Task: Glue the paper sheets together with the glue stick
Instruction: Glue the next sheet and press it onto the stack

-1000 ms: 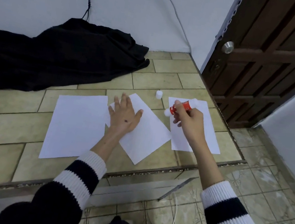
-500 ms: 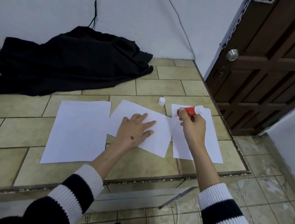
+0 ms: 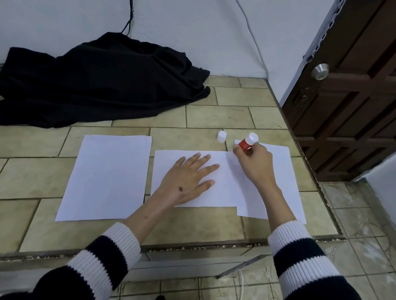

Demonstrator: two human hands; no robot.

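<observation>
3 white paper sheets lie flat on a raised tiled floor whose near edge drops in a step. The left sheet lies apart, bare beige tile on its left and near sides. The middle sheet overlaps the left edge of the right sheet, pressed by the flat, straight-fingered left hand. The right hand grips the red glue stick, tilted, at the seam's far end. Its small white cap stands just left. Far left, crumpled black cloth lies against the wall; a dark wooden door closes the right.
</observation>
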